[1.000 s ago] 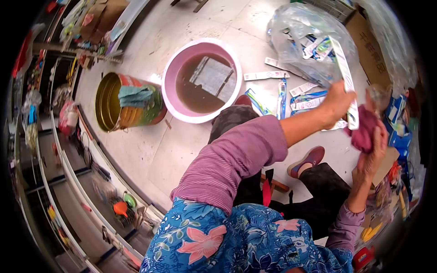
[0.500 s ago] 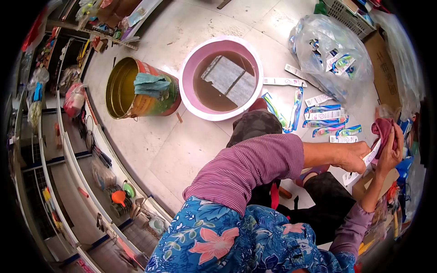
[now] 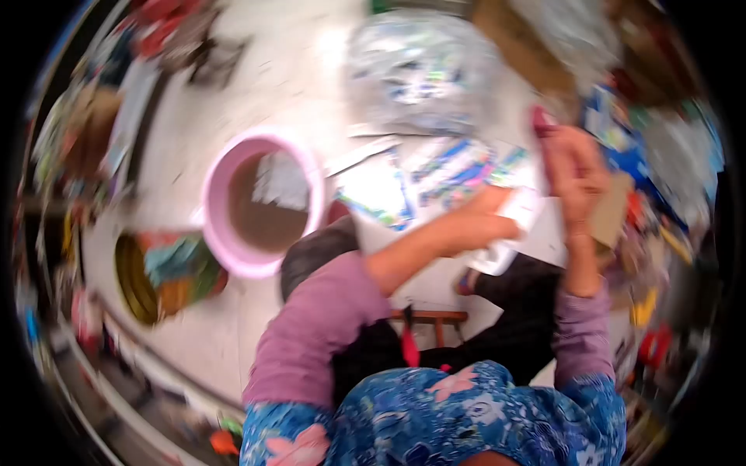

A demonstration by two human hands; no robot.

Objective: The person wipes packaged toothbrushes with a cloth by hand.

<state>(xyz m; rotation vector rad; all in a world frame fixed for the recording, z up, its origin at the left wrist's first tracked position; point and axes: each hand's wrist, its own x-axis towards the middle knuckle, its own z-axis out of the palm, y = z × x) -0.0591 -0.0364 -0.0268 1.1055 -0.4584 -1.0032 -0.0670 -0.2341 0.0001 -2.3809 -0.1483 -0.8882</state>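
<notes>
My left hand (image 3: pixel 475 222) is closed around a white toothbrush pack (image 3: pixel 519 211), its lower end showing below my fingers. To its right, my right hand (image 3: pixel 576 172) is raised, with a dark pink cloth (image 3: pixel 542 128) gripped in its fingers; the hands are apart. Beyond my left hand, several toothbrush packs (image 3: pixel 447 172) in blue, green and white lie on the pale floor. A clear plastic bag (image 3: pixel 423 74) filled with more packs rests behind them. Motion blurs the whole view, so print and finger detail are hard to make out.
At left stands a pink basin (image 3: pixel 220 198) of murky water with a grey slab (image 3: pixel 278 180) in it. Beside it a tin bucket (image 3: pixel 136 278) lies under a teal cloth (image 3: pixel 177 260). Cardboard (image 3: pixel 521 46) and plastic wrappings crowd the right side. Shelves line the left.
The view has swung right, shifting basin and bucket leftward and down. My hands have moved apart; the pack has come away from the cloth, each still held.
</notes>
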